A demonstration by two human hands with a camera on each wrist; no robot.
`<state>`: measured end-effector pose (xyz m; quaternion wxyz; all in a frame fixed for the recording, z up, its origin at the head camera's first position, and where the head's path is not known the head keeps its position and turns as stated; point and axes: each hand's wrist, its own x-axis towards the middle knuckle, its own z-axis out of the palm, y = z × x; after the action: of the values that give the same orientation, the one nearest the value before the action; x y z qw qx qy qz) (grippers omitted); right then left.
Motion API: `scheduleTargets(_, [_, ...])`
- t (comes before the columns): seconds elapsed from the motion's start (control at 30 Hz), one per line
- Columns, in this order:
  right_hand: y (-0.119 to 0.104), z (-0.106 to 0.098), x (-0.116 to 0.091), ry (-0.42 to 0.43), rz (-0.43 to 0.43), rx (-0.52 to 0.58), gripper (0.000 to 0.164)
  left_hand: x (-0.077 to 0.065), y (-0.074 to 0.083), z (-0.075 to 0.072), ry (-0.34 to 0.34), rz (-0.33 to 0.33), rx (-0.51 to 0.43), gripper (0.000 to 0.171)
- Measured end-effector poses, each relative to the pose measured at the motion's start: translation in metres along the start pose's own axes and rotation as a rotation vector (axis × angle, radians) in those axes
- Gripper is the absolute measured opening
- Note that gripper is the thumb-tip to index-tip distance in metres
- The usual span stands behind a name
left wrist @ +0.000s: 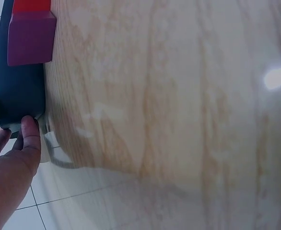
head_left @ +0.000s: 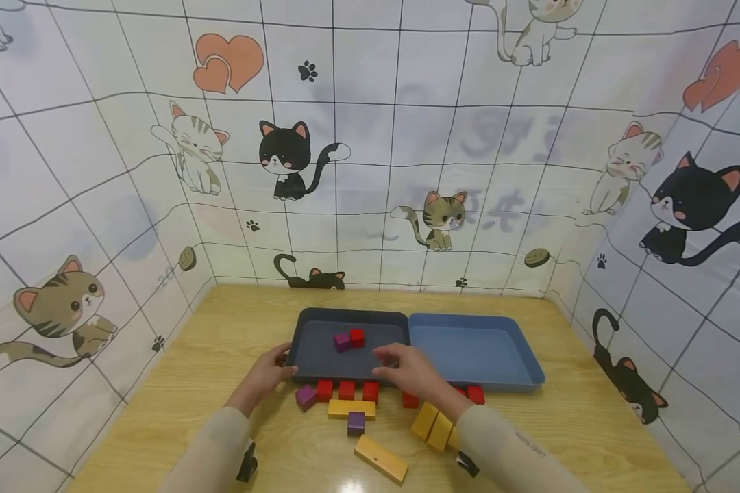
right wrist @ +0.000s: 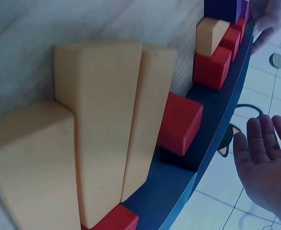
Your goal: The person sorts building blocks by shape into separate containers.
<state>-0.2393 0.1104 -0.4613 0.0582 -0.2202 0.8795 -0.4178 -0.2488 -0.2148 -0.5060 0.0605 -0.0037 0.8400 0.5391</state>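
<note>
My left hand (head_left: 264,375) grips the left edge of a dark grey tray (head_left: 317,356), with fingertips (left wrist: 30,132) at its near corner in the left wrist view. A purple cube (head_left: 342,342) and a red cube (head_left: 358,338) lie side by side in this tray. Above the tray's right part hovers my right hand (head_left: 412,370), holding nothing; its fingers (right wrist: 260,139) are loosely extended in the right wrist view. A blue tray (head_left: 475,346) stands against the dark one on the right.
Several red cubes (head_left: 347,390) line the trays' near side, beside a purple cube (head_left: 306,397). A yellow block (head_left: 339,409) and dark purple cube (head_left: 355,424) sit before them. Another yellow block (head_left: 380,459) lies nearer; more yellow blocks (head_left: 439,433) are by my right forearm. Cat-patterned sheeting (head_left: 370,171) surrounds the table.
</note>
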Motion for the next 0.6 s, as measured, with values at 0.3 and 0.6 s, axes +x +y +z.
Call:
scheduleTargets(0.3, [-0.008,0.004,-0.017,-0.035,-0.028,0.04,0.04,0.001,0.0,0.0,-0.002,-0.026,-0.001,0.059])
scheduleTargets(0.6, [-0.007,0.018,-0.031,-0.109,-0.027,0.038,0.04,0.002,-0.002,0.0,-0.008,-0.02,0.009,0.059])
